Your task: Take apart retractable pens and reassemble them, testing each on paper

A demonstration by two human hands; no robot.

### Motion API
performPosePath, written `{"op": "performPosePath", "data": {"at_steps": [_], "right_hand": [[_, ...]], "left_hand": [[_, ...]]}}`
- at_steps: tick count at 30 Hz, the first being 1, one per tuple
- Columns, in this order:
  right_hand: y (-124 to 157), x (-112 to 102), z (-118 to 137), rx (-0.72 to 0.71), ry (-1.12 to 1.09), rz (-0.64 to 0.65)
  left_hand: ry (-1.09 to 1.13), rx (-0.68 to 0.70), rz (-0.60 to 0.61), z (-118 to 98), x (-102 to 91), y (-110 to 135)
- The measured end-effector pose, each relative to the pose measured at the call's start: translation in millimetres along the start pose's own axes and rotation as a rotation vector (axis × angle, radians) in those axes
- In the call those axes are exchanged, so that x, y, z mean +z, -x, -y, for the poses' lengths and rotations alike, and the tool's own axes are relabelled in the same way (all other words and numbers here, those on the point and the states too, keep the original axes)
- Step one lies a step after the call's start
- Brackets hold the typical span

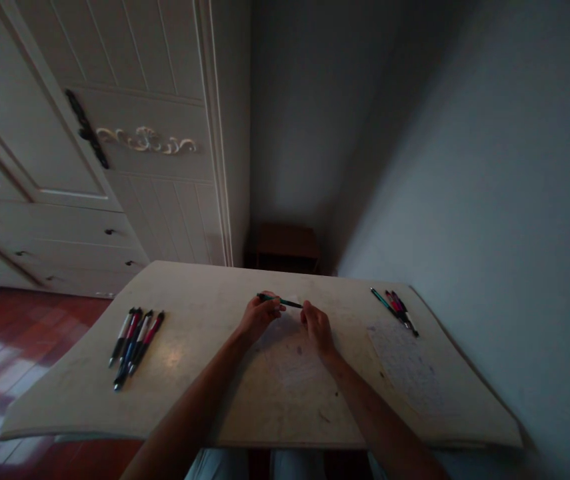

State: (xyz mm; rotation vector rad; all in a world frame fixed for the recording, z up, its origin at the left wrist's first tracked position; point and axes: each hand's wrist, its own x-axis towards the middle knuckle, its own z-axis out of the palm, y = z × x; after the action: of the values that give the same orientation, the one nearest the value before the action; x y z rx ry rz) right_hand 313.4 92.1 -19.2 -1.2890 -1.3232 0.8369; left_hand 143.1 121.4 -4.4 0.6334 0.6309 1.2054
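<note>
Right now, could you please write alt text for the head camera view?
A person's left hand and right hand hold a dark teal pen over a pale table. Grouped pens lie at left, more pens at right near a marked sheet.

No text is legible. The paper sheet (407,367) at lower right bears faint marks, too blurred to read; marks on the pale sheet (292,363) at lower centre are equally unreadable.
</note>
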Motion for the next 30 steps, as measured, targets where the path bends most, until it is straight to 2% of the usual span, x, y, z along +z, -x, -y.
{"op": "performPosePath", "data": {"at_steps": [5,8,18,25,30], "right_hand": [[0,-4,-4,-0.047,-0.027,-0.022],[-2,-8,-3,-0.081,0.009,-0.016],[-3,-10,-3,-0.101,0.098,-0.030],[-1,-8,-3,-0.070,0.117,-0.023],[2,-8,0,-0.115,0.163,-0.017]], "left_hand": [[-0.050,-0.031,0.128,-2,-1.9,3],[-0.074,-0.039,0.165,-2,-3.1,3],[-0.191,0.045,0.077,-6,-4.3,2],[-0.449,0.135,0.017,-8,-11.4,1],[-0.520,0.177,-0.029,-9,-8.1,3]]}}
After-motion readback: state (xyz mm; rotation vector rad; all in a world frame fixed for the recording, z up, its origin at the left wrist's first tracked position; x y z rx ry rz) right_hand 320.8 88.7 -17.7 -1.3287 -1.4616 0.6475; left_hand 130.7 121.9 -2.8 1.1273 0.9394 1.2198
